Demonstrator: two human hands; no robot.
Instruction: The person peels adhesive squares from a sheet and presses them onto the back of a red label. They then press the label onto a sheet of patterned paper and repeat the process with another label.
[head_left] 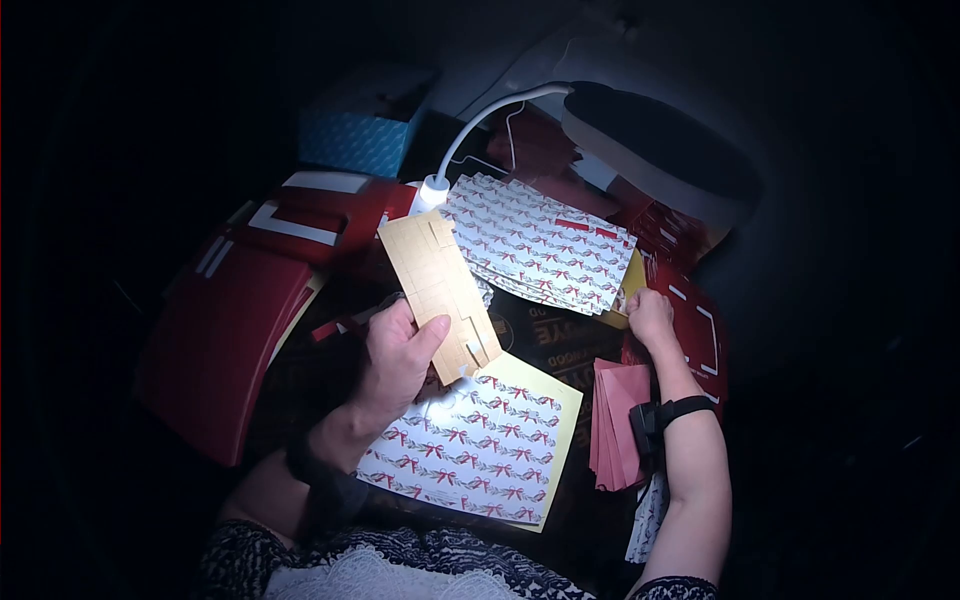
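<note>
Left hand (395, 355): pinching tan card (430, 285), thumb on face, just nearside of lamp (433, 190) | right hand (650, 318): by yellow sheet (633, 285), right of lamp, grip unclear | patterned sheet (460, 445): farther nearside of lamp | care: light pinch, card unbent

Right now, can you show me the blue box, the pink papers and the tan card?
Blue box (350, 140): head view, its patterned front.
Pink papers (624, 420): head view, middle of the top sheet.
Tan card (434, 292): head view, middle of its face.
</note>
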